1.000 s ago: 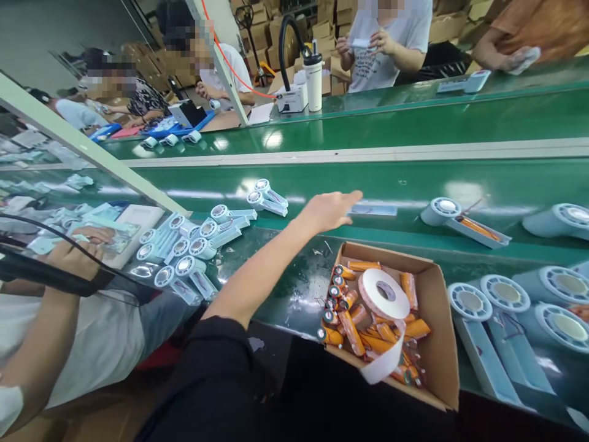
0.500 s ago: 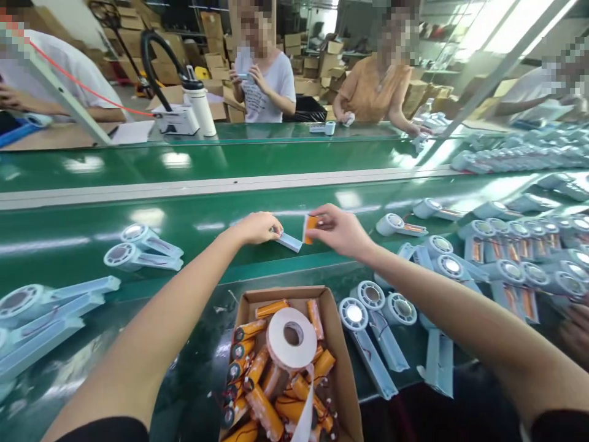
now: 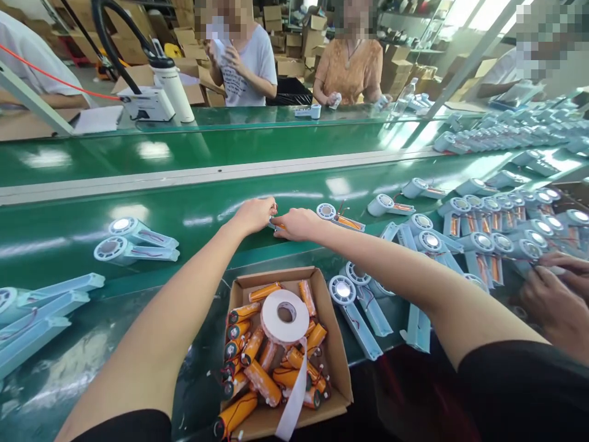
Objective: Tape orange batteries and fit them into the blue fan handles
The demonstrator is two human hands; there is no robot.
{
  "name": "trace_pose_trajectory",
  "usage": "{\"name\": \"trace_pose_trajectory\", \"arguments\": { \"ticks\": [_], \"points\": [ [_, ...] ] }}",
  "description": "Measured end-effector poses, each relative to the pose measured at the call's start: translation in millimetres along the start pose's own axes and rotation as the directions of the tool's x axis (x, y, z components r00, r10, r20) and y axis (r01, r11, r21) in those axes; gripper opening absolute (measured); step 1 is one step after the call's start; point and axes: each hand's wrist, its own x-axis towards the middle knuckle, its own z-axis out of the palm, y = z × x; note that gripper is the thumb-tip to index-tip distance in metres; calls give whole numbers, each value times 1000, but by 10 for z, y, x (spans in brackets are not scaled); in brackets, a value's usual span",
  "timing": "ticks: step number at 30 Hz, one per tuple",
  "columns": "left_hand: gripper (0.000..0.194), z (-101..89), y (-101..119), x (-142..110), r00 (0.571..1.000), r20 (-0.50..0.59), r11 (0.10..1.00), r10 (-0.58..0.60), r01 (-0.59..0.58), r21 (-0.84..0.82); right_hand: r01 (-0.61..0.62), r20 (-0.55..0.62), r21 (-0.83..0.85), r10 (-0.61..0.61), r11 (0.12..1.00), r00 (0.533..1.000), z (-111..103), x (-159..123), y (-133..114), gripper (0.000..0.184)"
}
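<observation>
My left hand (image 3: 254,216) is closed on a light blue fan housing (image 3: 271,222), most of which the fingers hide. My right hand (image 3: 297,224) meets it from the right, fingers closed on an orange battery (image 3: 280,228) at the housing's handle. Only a sliver of that battery shows, so how deep it sits is hidden. Nearer me, a cardboard box (image 3: 343,374) holds several orange batteries (image 3: 262,382) with thin wires. A roll of white tape (image 3: 285,316) lies on top of them, its loose end trailing over the batteries.
Just right of my hands lies a fan housing with a battery (image 3: 347,220). More light blue housings (image 3: 117,239) lie at left, and many crowd the right side. A co-worker's hands (image 3: 552,288) work at far right. Other people sit across the green conveyor belt (image 3: 184,153).
My right hand has moved left with the battery, up against the housing in my left hand. The view has shifted slightly. A co-worker's hands have come further in at right.
</observation>
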Motion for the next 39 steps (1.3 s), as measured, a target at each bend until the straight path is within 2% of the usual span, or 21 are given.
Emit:
{"name": "trace_pose_trajectory", "arguments": {
  "ticks": [3,5,7,10,13,16,18,20,22,25,27,29,30,31,33,34,35,36,37,38,39],
  "points": [
    [37,-130,86,-122,998,-44,998,52,-53,-28,12,-27,60,-11,998,1000,-112,-40,-111,16],
    [48,-244,166,-369,991,-76,992,114,-118,-49,55,-38,68,-52,996,998,-287,-227,-141,10],
    [47,-309,248,-750,979,-76,978,191,-196,-74,94,-62,71,-90,993,994,-477,-589,-118,21],
    [30,-228,352,-1421,914,33,911,404,-398,-110,167,-60,115,-161,979,985,-616,-1361,-50,15],
    [40,-21,451,-1924,828,134,838,544,-544,-37,228,-42,266,-225,937,974,-500,-2077,-51,27],
    [28,47,538,-2175,824,130,822,551,-563,83,106,6,435,-121,894,993,-263,-2487,-159,34],
    [19,-35,573,-2311,819,64,809,570,-573,127,-12,82,515,-35,857,996,-121,-2594,-287,38],
    [21,-146,589,-2485,809,-42,803,587,-574,164,-95,181,540,-6,836,983,-6,-2601,-451,50],
    [27,-204,583,-2690,797,-146,808,586,-559,189,-110,265,460,-18,881,964,100,-2536,-627,56],
    [33,-149,526,-2982,803,-254,841,539,-502,200,-15,298,98,-15,995,954,272,-2411,-849,46],
    [34,-71,465,-3137,820,-292,869,492,-448,209,147,330,-90,-109,985,938,377,-2409,-941,42],
    [35,-9,409,-3261,833,-316,889,454,-401,219,370,390,-42,-326,928,862,439,-2517,-988,35],
    [34,11,390,-3313,837,-330,899,435,-382,216,481,403,65,-464,874,789,444,-2602,-998,32],
    [33,27,377,-3358,839,-342,905,422,-372,204,574,399,200,-601,794,693,432,-2691,-999,29],
    [31,56,368,-3428,841,-347,910,415,-378,170,648,331,441,-784,620,525,362,-2820,-983,27],
    [29,74,370,-3453,840,-345,908,418,-387,160,634,295,521,-818,571,494,316,-2831,-966,27],
    [29,96,372,-3470,836,-346,905,425,-396,154,599,272,553,-806,578,526,272,-2793,-943,27],
    [28,122,374,-3481,831,-352,902,431,-403,152,554,260,528,-744,643,616,238,-2706,-916,28],
    [29,151,374,-3485,827,-362,902,430,-403,151,498,243,451,-638,741,730,223,-2576,-884,29],
    [30,181,373,-3486,822,-375,903,428,-402,148,444,216,340,-528,829,821,231,-2417,-851,31],
    [30,209,369,-3484,818,-388,905,424,-402,140,413,185,218,-453,884,872,264,-2245,-818,34]
  ]
}}
